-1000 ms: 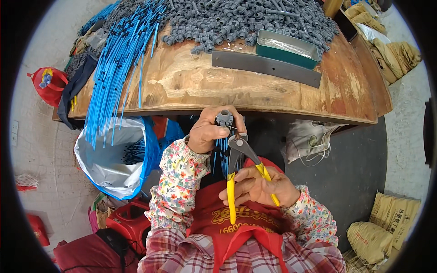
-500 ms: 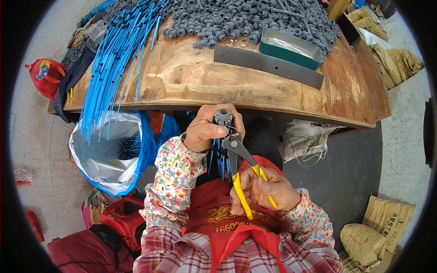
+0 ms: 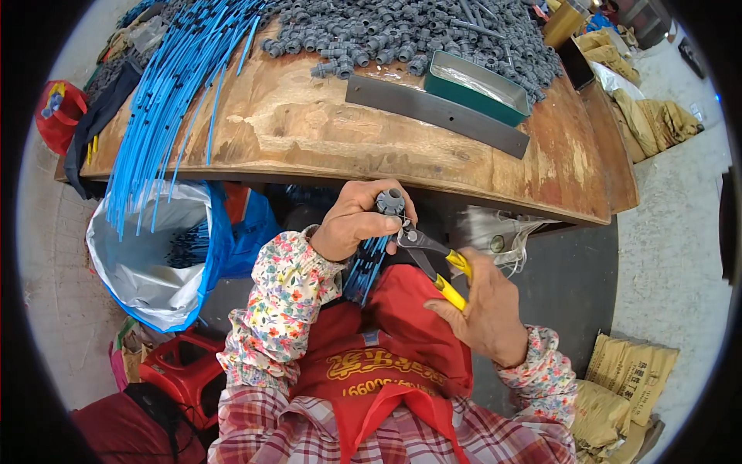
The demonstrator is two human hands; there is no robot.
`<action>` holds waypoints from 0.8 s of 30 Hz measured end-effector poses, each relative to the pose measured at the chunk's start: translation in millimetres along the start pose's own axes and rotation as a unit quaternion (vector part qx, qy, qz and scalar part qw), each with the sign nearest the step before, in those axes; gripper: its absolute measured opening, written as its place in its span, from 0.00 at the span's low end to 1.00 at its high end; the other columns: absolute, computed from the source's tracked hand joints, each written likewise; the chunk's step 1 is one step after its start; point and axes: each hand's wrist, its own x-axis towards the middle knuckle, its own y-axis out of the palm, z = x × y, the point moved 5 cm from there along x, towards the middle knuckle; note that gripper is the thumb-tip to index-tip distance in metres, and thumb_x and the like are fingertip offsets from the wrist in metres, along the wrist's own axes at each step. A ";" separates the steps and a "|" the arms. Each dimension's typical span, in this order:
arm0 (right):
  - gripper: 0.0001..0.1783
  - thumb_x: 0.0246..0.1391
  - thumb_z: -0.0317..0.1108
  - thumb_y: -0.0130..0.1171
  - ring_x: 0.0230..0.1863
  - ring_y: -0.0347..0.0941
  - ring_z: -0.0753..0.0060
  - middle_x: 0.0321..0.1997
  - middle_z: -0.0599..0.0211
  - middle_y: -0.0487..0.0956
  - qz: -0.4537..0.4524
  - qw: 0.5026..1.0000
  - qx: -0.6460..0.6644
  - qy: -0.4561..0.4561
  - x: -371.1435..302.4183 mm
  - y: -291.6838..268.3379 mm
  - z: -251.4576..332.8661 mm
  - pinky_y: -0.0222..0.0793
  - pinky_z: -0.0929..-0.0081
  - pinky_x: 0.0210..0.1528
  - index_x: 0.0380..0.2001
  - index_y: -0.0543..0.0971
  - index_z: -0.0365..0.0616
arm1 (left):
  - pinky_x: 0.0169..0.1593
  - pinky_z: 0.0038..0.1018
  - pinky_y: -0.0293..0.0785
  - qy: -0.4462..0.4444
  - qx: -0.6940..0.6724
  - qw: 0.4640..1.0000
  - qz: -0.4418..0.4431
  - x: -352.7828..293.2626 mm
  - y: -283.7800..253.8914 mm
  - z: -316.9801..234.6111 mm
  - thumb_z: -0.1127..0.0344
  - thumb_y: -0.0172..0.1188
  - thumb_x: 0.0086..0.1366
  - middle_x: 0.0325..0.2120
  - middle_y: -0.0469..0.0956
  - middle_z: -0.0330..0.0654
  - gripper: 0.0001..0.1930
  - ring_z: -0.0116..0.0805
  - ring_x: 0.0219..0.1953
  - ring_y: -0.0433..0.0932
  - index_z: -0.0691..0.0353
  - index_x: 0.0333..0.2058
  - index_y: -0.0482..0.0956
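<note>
My left hand (image 3: pixel 348 223) is closed round a grey ribbed plastic fitting (image 3: pixel 390 203), its round open end facing up, just off the table's front edge. Several thin blue strips (image 3: pixel 367 271) with dark bits hang below that hand. My right hand (image 3: pixel 488 309) grips a pair of dark pliers (image 3: pixel 421 244) with yellow handles, fingers round the upper handle and thumb by the lower one. The pliers' jaws are right below the fitting, beside my left thumb; what they close on is too small to tell.
On the wooden table (image 3: pixel 309 147) lie a heap of grey fittings (image 3: pixel 402 31), a bundle of blue strips (image 3: pixel 178 93), a flat metal bar (image 3: pixel 437 116) and a green tray (image 3: pixel 479 89). A blue-and-white sack (image 3: pixel 154 255) stands open at left, near a red stool (image 3: pixel 182 363).
The pliers have swung from pointing down to slanting right, and my right hand has moved up and right with them. The blue strips under my left hand now slant left.
</note>
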 end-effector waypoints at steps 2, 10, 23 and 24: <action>0.27 0.44 0.36 0.68 0.29 0.76 0.65 0.37 0.56 0.74 -0.021 0.996 -0.086 -0.015 -0.8 -0.8 0.9 0.71 0.72 0.31 0.42 0.65 0.39 | 0.25 0.24 0.70 -0.027 0.006 1.000 0.013 0.0 -1.0 3.8 0.53 0.61 0.47 0.22 0.76 0.48 0.23 0.30 0.20 0.74 0.72 0.29 0.75; 0.27 0.41 0.27 0.68 0.28 0.76 0.60 0.33 0.55 0.75 0.169 0.892 0.412 0.070 0.9 34.7 -3.1 0.72 0.71 0.27 0.41 0.63 0.41 | 0.24 0.22 0.71 0.009 -0.026 0.998 0.055 4.0 -7.6 10.7 0.53 0.61 0.46 0.22 0.77 0.46 0.23 0.31 0.21 0.75 0.72 0.30 0.76; 0.25 0.53 0.38 0.59 0.27 0.75 0.61 0.34 0.54 0.75 -0.093 0.990 0.082 -0.065 -9.6 16.8 -18.4 0.70 0.68 0.27 0.47 0.62 0.38 | 0.22 0.19 0.67 0.015 -0.036 0.999 0.033 0.1 -2.9 7.8 0.61 0.57 0.54 0.20 0.74 0.41 0.15 0.26 0.17 0.72 0.71 0.30 0.75; 0.25 0.53 0.38 0.59 0.27 0.75 0.61 0.34 0.54 0.75 -0.095 0.990 0.082 -0.064 -8.1 18.1 -16.8 0.70 0.68 0.27 0.47 0.62 0.38 | 0.23 0.19 0.68 0.006 -0.025 0.999 0.025 0.5 -4.0 8.1 0.59 0.58 0.53 0.21 0.74 0.42 0.17 0.26 0.18 0.72 0.71 0.30 0.75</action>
